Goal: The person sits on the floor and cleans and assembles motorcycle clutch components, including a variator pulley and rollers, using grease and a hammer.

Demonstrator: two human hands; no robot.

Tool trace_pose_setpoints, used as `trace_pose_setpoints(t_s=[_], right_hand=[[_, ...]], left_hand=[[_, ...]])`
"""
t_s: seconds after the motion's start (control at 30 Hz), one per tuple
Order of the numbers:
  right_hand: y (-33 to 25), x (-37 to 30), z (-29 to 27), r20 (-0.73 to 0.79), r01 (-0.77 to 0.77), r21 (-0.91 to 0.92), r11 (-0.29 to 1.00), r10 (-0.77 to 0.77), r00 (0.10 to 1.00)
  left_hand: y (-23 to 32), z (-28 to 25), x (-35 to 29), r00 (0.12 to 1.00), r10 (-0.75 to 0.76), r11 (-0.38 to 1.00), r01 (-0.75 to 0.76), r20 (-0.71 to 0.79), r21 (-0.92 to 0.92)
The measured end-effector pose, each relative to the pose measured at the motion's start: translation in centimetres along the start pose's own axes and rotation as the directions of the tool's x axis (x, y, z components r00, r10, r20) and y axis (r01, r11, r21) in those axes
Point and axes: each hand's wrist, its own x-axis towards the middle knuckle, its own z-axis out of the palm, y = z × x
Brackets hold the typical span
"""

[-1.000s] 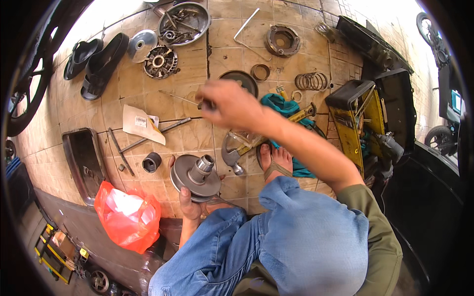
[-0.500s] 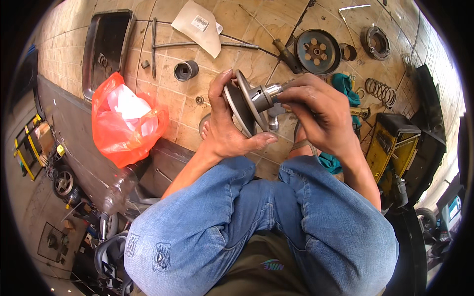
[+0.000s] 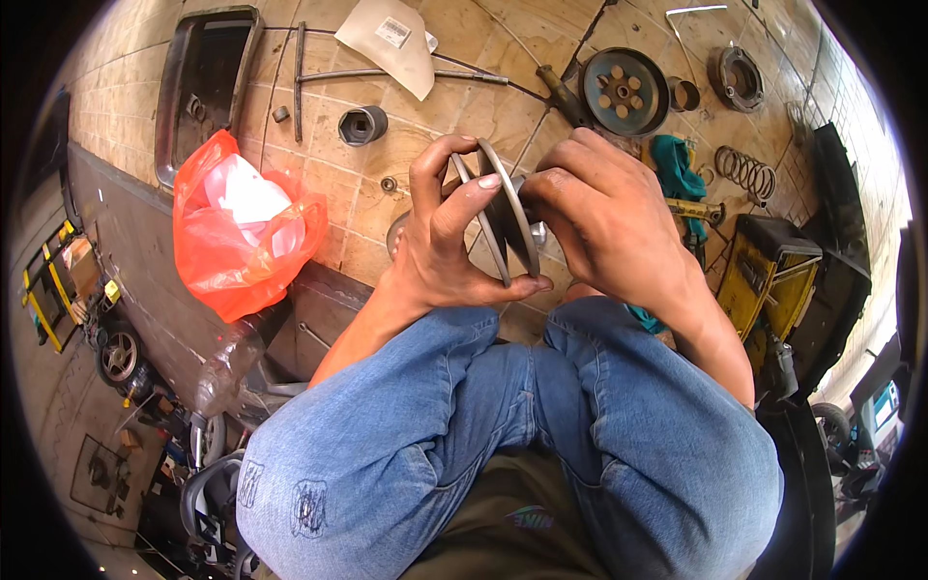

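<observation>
Both hands have shifted since half a second ago: a left hand (image 3: 435,237) finger now reaches across the gap between the discs of the grey pulley (image 3: 520,217), and the right hand (image 3: 614,217) covers more of its stem, with the discs turned nearer edge-on.

Beneath everything lies the tiled floor (image 3: 319,179). Left of the pulley and beyond it, the black tray (image 3: 215,63) sits on the tiles, its near end partly hidden by the red plastic bag (image 3: 227,261), whose white contents are hard to make out. Right of the pulley stands the yellow toolbox (image 3: 759,290), its contents too jumbled to tell.

The pulley itself is held up above the knees. The left grip is clamped on its rims, thumb near, fingers far. The right grip has its fingers curled together at the stem; their tips are hidden, so I cannot tell whether they clamp it.

Beyond the pulley to the right lies the round drum (image 3: 621,121); nearer, the teal cloth (image 3: 677,166) is partly covered by the right hand. Farther right is the spring (image 3: 744,174). Left of the pulley rest the socket (image 3: 362,126) and a tiny ring (image 3: 389,184).
</observation>
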Motion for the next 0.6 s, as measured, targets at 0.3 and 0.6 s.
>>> trace_pose_setpoints(t_s=[0.3,0.6], right_hand=[[2.2,0.0,0.2,0.106,-0.235,0.205,0.950,0.218,0.970],[4.7,3.8,-0.8,0.534,-0.423,0.352,0.835,0.193,0.824]], left_hand=[[-1.0,1.3,-0.7,0.958,-0.279,0.911,0.284,0.060,-0.301],[1.7,1.5,-1.2,0.624,-0.693,0.177,0.633,0.361,-0.754]])
